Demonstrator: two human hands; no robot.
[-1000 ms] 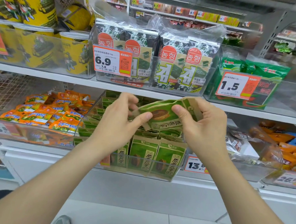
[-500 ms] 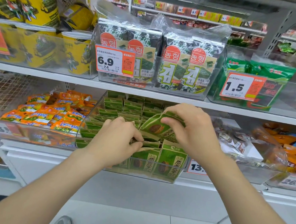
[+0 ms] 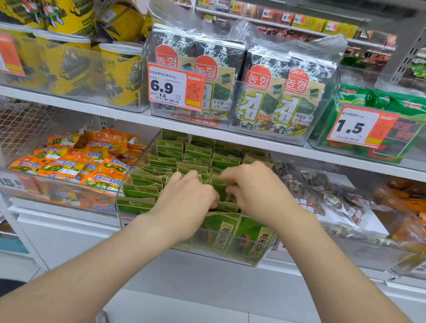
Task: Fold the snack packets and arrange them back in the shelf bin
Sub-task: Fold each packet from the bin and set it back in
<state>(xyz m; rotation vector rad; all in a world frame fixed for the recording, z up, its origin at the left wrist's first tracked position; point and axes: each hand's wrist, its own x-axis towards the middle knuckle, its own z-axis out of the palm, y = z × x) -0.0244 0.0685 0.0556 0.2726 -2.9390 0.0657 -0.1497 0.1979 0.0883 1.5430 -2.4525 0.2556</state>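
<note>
A clear plastic shelf bin (image 3: 263,255) on the lower shelf holds several rows of green snack packets (image 3: 171,162) standing upright. Both my hands are down inside the bin near its front. My right hand (image 3: 255,192) grips a green packet (image 3: 219,187) between the rows, fingers curled over its top. My left hand (image 3: 184,199) is beside it with fingers curled down among the packets, touching the same spot; what its fingertips hold is hidden. Two front packets (image 3: 229,235) show through the bin's front wall.
Orange snack packets (image 3: 81,159) fill the bin on the left. Clear bags of snacks (image 3: 330,202) lie in the bin on the right. The shelf above (image 3: 234,135) carries seaweed packs (image 3: 275,90), yellow tubs (image 3: 70,60) and price tags, close over the bin.
The green packet went from held up in front of the shelf down into the bin. Both hands followed it forward and down among the rows.
</note>
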